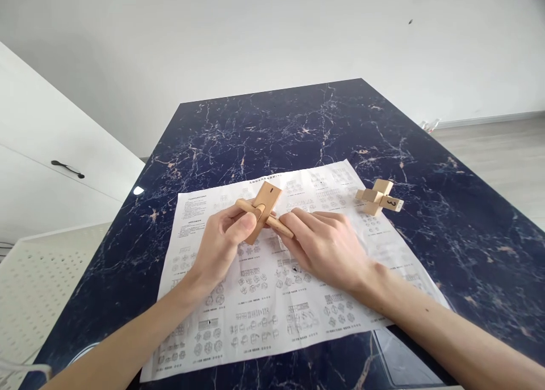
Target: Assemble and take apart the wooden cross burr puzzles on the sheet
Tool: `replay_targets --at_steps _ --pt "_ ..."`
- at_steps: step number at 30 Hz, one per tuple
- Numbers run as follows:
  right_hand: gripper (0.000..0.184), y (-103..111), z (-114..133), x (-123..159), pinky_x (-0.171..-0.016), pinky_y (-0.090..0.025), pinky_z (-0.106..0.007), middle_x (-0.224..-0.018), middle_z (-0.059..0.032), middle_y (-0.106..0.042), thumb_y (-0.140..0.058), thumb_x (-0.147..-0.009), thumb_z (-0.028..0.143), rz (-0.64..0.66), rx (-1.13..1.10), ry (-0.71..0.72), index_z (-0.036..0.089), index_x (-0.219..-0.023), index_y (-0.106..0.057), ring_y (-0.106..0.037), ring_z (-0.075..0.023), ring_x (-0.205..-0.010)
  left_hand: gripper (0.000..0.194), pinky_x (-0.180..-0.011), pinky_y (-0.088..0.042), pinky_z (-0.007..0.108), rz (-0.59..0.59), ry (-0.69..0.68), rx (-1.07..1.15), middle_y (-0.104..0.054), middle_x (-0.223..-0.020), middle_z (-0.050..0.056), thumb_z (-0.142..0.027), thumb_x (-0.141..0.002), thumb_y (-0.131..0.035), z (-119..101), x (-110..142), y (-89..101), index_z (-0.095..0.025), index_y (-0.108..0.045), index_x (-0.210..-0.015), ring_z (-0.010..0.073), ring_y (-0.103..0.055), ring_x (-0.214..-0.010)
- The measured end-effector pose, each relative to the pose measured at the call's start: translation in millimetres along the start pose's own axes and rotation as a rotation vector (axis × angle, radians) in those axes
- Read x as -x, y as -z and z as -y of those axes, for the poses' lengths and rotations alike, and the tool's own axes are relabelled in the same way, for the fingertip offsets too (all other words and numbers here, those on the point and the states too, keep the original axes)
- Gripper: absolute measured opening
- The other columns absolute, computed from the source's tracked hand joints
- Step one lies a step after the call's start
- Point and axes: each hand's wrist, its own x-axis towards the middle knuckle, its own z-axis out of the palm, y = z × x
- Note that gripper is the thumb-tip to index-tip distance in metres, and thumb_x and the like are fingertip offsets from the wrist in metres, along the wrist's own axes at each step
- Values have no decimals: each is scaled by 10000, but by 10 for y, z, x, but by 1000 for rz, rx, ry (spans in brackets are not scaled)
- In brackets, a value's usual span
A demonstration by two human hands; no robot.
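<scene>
Pinching the wooden plate (pixel 269 198) marked "1" in left hand (pixel 225 228) grip and adjoining rod (pixel 278 226) in right hand (pixel 321 239) grip, above the printed sheet (pixel 255 288). Showing "3" at three o'clock on the block cluster (pixel 374 197).

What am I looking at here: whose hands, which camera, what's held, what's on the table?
No machine: one person's bare hands, seen by a camera worn on their head, looking forward and down. The left hand and right hand hold light wooden puzzle-like pieces, a flat one marked 1 crossed by rounded bars. Below lies a creased white sheet printed with small diagrams, on a dark blue marble-patterned table. To the right sits a cross-shaped wooden block assembly marked 3.
</scene>
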Motion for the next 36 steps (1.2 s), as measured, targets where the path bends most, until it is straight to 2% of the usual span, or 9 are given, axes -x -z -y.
replay_targets --at_steps 3,7,16,22,29,31,33,34,36 --pt "382 2 2 8 -463 -295 -296 -668 23 -590 -411 -1164 271 -3 -2 -4 176 -862 -625 -432 -114 -476 520 -886 -529 405 13 1 -4 -773 -1107 102 -688 -947 -631 -4 -13 6 -193 -792 -964 287 -672 -966" --pt "359 -1 -3 21 -455 -279 -277 -663 22 -597 -411 -1152 252 16 -28 -24 175 -874 -624 -415 -104 -463 498 -943 -532 418 42 -5 -3 -770 -1182 95 -683 -941 -658 -27 -17 8 -207 -792 -1004 290 -678 -1015" --pt "305 -22 8 28 -466 -263 -282 -613 32 -565 -420 -1110 208 39 -28 -45 174 -873 -609 -396 -114 -438 518 -853 -520 380 54 -8 -39 -758 -1156 88 -719 -936 -649 -18 -34 24 -209 -733 -913 263 -661 -958" --pt "322 -8 -7 20 -469 -244 -286 -606 32 -560 -407 -1117 236 64 -19 -66 190 -859 -594 -385 -116 -437 556 -852 -540 402 46 -3 -29 -769 -1118 109 -752 -893 -678 -21 -41 25 -198 -727 -906 295 -688 -978" --pt "306 -30 -10 28 -477 -275 -297 -635 26 -591 -419 -1118 229 81 -47 -87 202 -850 -564 -451 -118 -451 573 -873 -570 423 34 -28 -57 -777 -1135 125 -762 -899 -659 -19 -33 32 -200 -761 -951 318 -703 -1015" --pt "244 -27 -3 25 -480 -323 -289 -709 7 -630 -442 -1118 256 69 -101 -114 196 -922 -574 -530 -132 -505 565 -811 -576 404 20 -33 -85 -782 -1107 119 -760 -903 -660 -44 -21 15 -203 -745 -928 290 -707 -936" --pt "208 -18 14 12 -521 -439 -293 -923 -65 -698 -537 -1094 368 23 -172 -178 168 -1133 -579 -648 -179 -660 523 -815 -585 394 3 -36 -101 -782 -1132 113 -723 -916 -679 -74 -3 -12 -202 -725 -912 272 -717 -923" --pt "363 -14 28 3 -567 -510 -316 -1077 -123 -701 -605 -1059 437 -11 -206 -209 152 -1275 -539 -693 -219 -783 494 -852 -592 398 -5 -40 -99 -780 -1168 113 -695 -927 -688 -87 9 -28 -202 -722 -922 274 -726 -960" --pt "737 -14 62 -15 -707 -616 -407 -1357 -227 -605 -726 -973 524 -81 -260 -238 149 -1505 -382 -699 -311 -1052 430 -959 -592 419 -8 -49 -86 -767 -1262 112 -632 -943 -707 -102 36 -65 -205 -728 -978 289 -734 -1079"
